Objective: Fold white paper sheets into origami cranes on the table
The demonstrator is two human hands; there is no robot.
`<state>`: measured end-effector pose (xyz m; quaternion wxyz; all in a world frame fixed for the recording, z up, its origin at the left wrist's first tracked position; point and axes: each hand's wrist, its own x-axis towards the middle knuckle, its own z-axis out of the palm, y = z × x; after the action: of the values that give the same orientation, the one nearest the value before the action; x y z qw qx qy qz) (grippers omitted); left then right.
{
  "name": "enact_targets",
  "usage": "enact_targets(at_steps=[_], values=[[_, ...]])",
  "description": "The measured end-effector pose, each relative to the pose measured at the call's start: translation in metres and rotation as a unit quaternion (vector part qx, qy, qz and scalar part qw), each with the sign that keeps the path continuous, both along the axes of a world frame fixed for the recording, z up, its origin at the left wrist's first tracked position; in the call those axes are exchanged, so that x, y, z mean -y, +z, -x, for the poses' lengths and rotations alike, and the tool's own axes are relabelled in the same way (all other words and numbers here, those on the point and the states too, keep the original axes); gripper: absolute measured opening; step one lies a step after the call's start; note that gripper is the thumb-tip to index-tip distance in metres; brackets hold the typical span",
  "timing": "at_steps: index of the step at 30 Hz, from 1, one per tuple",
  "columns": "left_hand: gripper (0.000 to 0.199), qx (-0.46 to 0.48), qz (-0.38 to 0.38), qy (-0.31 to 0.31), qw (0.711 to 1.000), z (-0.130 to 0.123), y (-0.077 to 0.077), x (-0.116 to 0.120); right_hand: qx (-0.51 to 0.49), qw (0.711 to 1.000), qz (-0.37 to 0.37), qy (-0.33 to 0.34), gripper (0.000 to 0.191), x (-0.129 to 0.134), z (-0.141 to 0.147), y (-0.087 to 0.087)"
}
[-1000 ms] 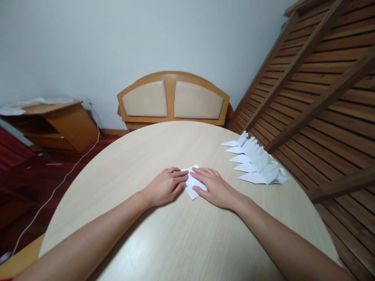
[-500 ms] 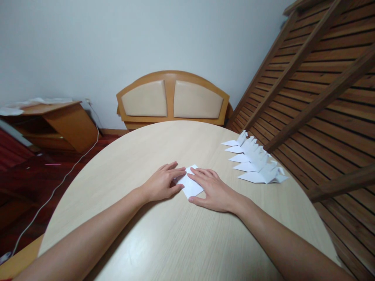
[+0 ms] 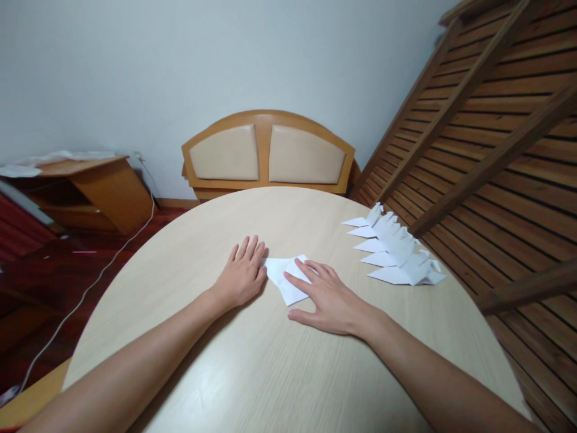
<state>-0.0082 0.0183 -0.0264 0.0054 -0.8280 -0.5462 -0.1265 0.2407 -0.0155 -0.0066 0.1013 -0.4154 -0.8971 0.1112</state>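
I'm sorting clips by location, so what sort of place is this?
Probably a bedroom in a home: what looks like a padded headboard stands beyond the round table, with a low wooden cabinet off to the left.

Pale wall [image 3: 252, 54], arched padded headboard [image 3: 264, 153], slatted wooden panel [image 3: 500, 183], low cabinet [image 3: 106, 195], dark reddish floor [image 3: 72, 279]

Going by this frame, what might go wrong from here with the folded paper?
The folded paper may shift or skew: the right hand lies over one side, but the left hand is only at the left corner. A wide rightward sweep might also knock the paper birds beyond the right hand.
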Motion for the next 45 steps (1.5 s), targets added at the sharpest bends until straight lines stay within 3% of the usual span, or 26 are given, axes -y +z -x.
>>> enact_targets(at_steps=[5, 8, 11, 13, 15, 18, 20, 26, 32, 36, 42, 45], values=[[0.064, 0.007, 0.044, -0.091, 0.995, -0.007, 0.0, 0.003, -0.009, 1.0, -0.003, -0.008, 0.08, -0.001, 0.001, -0.002], [0.061, -0.021, 0.055, -0.059, 0.997, -0.004, -0.004, 0.001, 0.0, 1.0, -0.002, -0.01, 0.08, -0.001, 0.002, -0.001], [0.061, -0.026, 0.024, 0.02, 0.999, 0.001, -0.005, 0.0, 0.008, 1.0, 0.001, -0.013, 0.081, 0.0, 0.003, 0.0], [0.059, -0.012, 0.001, 0.041, 0.999, 0.0, -0.001, 0.002, 0.01, 1.0, 0.001, -0.013, 0.081, 0.0, 0.003, 0.001], [0.056, 0.012, -0.001, -0.014, 1.0, -0.006, 0.005, 0.006, 0.009, 1.0, 0.0, -0.01, 0.08, 0.0, 0.004, 0.001], [0.052, 0.048, 0.043, -0.165, 0.984, -0.019, 0.013, 0.011, 0.006, 1.0, -0.003, -0.004, 0.076, -0.001, 0.004, 0.001], [0.051, 0.064, 0.072, -0.201, 0.975, -0.024, 0.014, 0.01, 0.002, 1.0, -0.002, 0.0, 0.073, -0.002, 0.003, 0.001], [0.048, 0.089, 0.085, -0.205, 0.971, -0.013, 0.007, -0.002, -0.002, 1.0, -0.014, 0.001, 0.075, -0.004, 0.004, 0.0], [0.038, 0.124, 0.043, -0.254, 0.958, -0.006, 0.009, 0.0, -0.022, 0.999, -0.047, 0.012, 0.053, -0.005, 0.005, 0.003], [0.034, 0.164, 0.056, -0.291, 0.941, -0.006, 0.017, 0.003, -0.046, 0.997, -0.052, 0.012, 0.037, -0.008, 0.002, 0.003], [0.012, 0.154, 0.064, -0.273, 0.948, -0.011, 0.021, 0.008, -0.084, 0.995, -0.051, -0.005, 0.026, -0.012, 0.0, -0.001], [0.014, 0.159, 0.052, -0.247, 0.954, -0.017, 0.019, 0.008, -0.093, 0.994, -0.051, -0.005, 0.028, -0.013, -0.001, -0.002]])
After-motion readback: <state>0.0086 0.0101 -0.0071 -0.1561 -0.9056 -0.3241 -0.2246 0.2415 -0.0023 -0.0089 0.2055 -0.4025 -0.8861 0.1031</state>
